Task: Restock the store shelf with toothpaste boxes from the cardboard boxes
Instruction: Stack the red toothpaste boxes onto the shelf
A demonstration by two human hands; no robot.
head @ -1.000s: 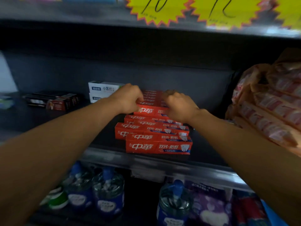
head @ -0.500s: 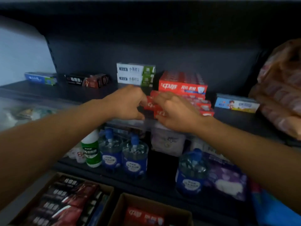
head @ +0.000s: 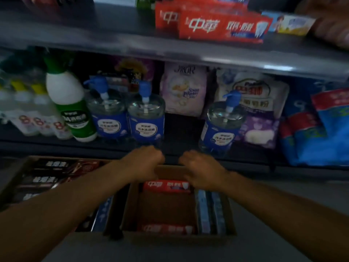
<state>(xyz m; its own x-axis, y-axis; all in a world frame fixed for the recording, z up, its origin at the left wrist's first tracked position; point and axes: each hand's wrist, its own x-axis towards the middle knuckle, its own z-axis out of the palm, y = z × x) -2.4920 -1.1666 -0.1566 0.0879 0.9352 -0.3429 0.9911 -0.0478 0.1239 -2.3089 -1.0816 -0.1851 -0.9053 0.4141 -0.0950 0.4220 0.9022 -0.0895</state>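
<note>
Red toothpaste boxes (head: 222,27) lie stacked on the upper shelf (head: 113,50) at the top of the view. On the floor below stands an open cardboard box (head: 120,210). It holds one red toothpaste box (head: 168,186) at its far end, another (head: 168,228) at its near end, and blue boxes (head: 209,210) along its right side. My left hand (head: 143,163) and my right hand (head: 200,169) hover side by side over the box's far edge, fingers loosely curled, holding nothing. My right hand is just above the far red box. The picture is blurred.
A second cardboard box (head: 43,178) with dark toothpaste boxes sits to the left. The lower shelf carries pump bottles (head: 145,118), a green-and-white bottle (head: 69,103), soft packs (head: 183,89) and blue bags (head: 321,133). A light blue and yellow box (head: 290,24) lies right of the red stack.
Both hands have let go of the red boxes on the upper shelf and dropped to the cardboard box on the floor. My view has tilted down with them.
</note>
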